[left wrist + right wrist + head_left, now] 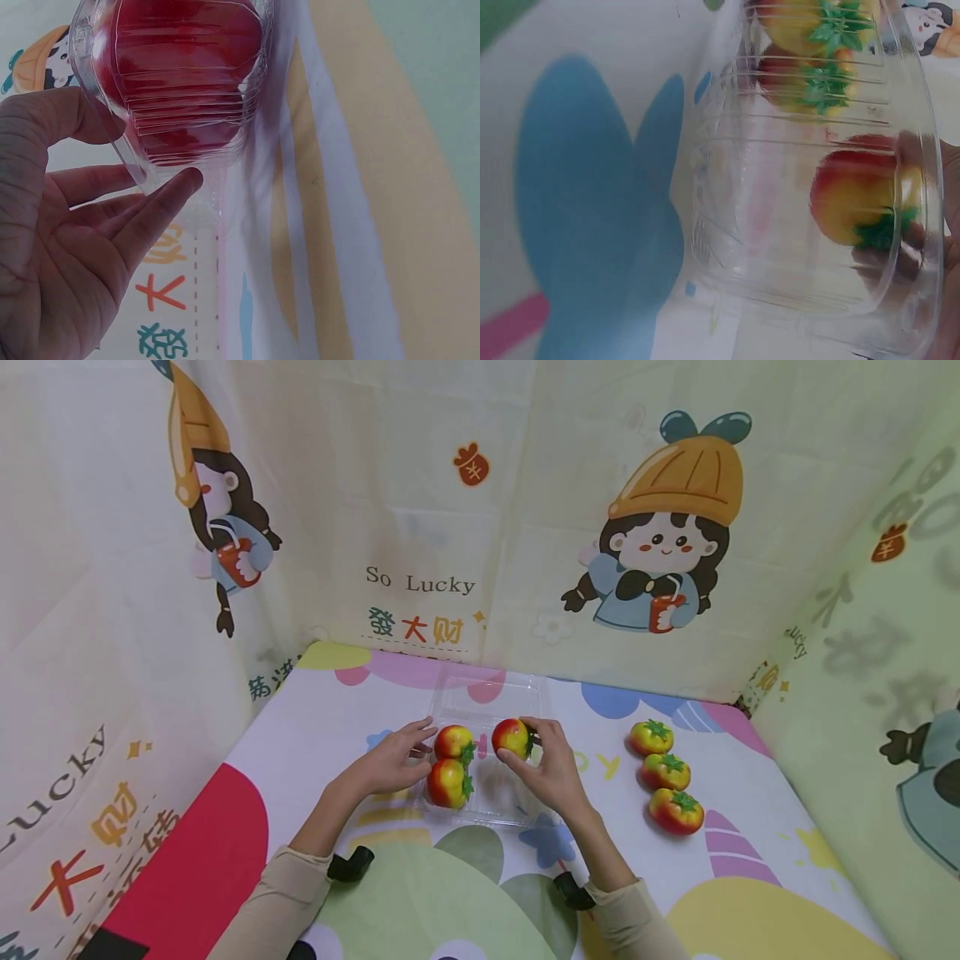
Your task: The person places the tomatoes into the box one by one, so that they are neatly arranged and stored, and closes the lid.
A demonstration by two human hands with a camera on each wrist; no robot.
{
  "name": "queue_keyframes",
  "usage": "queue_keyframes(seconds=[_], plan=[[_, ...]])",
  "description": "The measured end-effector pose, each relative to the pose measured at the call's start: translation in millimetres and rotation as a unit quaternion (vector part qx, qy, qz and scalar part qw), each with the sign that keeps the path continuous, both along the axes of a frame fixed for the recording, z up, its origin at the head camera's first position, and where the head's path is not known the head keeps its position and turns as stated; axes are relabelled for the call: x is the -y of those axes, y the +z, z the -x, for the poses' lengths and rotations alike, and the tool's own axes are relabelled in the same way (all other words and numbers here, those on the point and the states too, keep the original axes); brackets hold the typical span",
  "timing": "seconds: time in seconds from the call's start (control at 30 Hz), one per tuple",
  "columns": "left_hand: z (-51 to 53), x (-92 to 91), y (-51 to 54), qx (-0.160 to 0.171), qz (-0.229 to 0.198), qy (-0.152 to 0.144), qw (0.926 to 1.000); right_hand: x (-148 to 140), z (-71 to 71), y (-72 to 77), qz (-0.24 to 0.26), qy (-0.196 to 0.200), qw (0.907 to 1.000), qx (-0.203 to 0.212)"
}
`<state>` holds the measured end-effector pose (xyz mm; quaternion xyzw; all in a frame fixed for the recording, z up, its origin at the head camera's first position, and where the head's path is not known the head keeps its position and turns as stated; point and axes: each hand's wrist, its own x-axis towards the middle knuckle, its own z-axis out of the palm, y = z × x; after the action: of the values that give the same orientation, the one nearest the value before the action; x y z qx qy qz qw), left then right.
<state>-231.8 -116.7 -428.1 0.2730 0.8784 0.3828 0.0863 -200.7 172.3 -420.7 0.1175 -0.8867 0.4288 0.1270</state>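
A clear plastic box (495, 817) with its lid (487, 693) folded back lies on the table. Two red-and-yellow toy fruits (448, 783) with green leafy tops sit inside along its left side. My left hand (392, 760) rests at that side, thumb and fairly straight fingers touching the rim, as the left wrist view shows. Between thumb and fingers, my right hand (553, 768) holds another toy fruit (512, 738) over the box's right part. Through the clear wall in the right wrist view, this held fruit (855, 195) appears apart from the other two.
Three more toy fruits (666, 772) stand in a row on the table to the right. Patterned cloth walls (525, 527) enclose the back and both sides. A printed cartoon cloth (405, 885) covers the table.
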Motion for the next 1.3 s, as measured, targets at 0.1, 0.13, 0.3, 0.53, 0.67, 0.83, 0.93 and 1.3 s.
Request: queue_keyframes(seconds=[0.1,0.13,0.3,0.53,0.67,0.83,0.93,1.3], plan=[[0.2,-0.1,-0.6,0.002,0.0,0.0,1.0,1,1.5,-2.8,0.0,0.005,1.0,-0.008],[0.1,-0.2,-0.5,0.003,-0.001,-0.001,1.0,2,2.0,-3.4,-0.001,0.006,0.9999,-0.009],[-0.7,-0.1,0.5,0.007,-0.002,0.0,1.0,4,3.6,-4.2,0.0,0.011,0.9999,0.002],[-1.3,1.6,1.0,0.002,-0.005,-0.004,1.0,9,6.5,-7.0,-0.016,0.021,0.9995,0.02],[-1.8,1.7,1.9,0.0,-0.007,-0.006,1.0,11,8.2,-10.4,-0.027,0.025,0.9991,0.02],[-2.1,1.9,1.8,0.001,-0.007,-0.007,0.9999,13,10.2,-14.6,-0.042,0.022,0.9988,0.015],[-2.3,1.4,2.0,0.003,-0.005,-0.007,1.0,14,11.2,-17.4,-0.051,0.016,0.9982,0.026],[-1.7,1.4,0.8,-0.003,-0.005,-0.008,1.0,19,13.6,-23.0,-0.055,0.015,0.9978,0.035]])
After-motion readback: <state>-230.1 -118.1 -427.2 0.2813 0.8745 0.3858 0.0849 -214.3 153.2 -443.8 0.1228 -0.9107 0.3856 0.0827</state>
